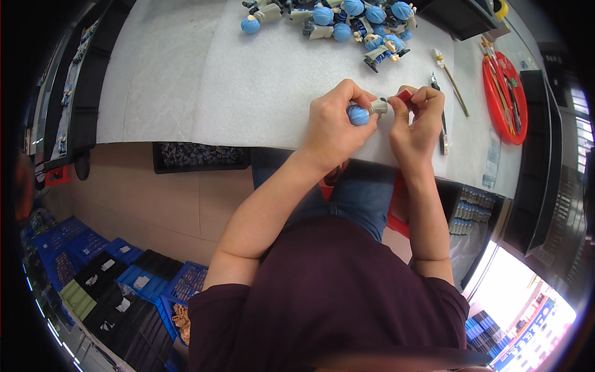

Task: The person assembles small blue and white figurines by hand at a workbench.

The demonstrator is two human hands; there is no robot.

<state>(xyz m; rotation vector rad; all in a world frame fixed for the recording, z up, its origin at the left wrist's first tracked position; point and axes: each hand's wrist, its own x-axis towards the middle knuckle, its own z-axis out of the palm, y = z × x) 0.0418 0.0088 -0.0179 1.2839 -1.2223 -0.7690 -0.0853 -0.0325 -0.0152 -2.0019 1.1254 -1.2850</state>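
Observation:
Between the fingers of my left hand is a small figurine with blue hair and a pale grey-green body, its head toward me and its body pointing right. My right hand pinches a small red block-like piece close to the figurine's lower end. Whether the red piece touches the figurine I cannot tell. Both hands are above the white foam sheet near the table's front edge. A craft knife lies just right of my right hand.
Several blue-haired figurines lie heaped at the back. A brush rests on the right, beside a red tray of brushes and tools. A black bin stands at the back right. Below the table is a black crate of small parts.

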